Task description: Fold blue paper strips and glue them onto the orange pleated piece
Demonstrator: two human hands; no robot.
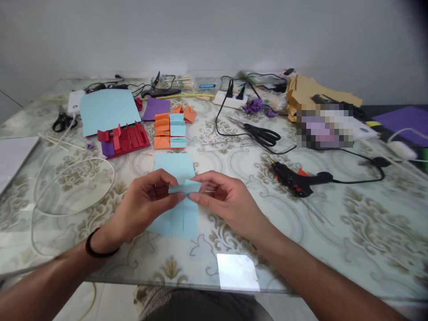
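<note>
Between my two hands is a small folded piece of light blue paper (pixel 185 187), held up just above the table. My left hand (pixel 147 199) pinches its left end with thumb and fingers. At the right end, my right hand (pixel 224 195) pinches the same piece in the same way. Beneath them lies a light blue paper sheet (pixel 174 165) with a slit or crease near its lower edge, partly hidden by my hands. Just beyond it are folded orange pieces (pixel 162 132) and folded light blue pieces (pixel 178 130), side by side.
Folded red paper pieces (pixel 131 139) lie to the left, before a large light blue sheet (pixel 109 109). Black-handled scissors (pixel 261 133) and a glue gun (pixel 296 176) with its cord lie to the right. A power strip (pixel 230 99) stands at the back; a white cable (pixel 72 214) loops at left.
</note>
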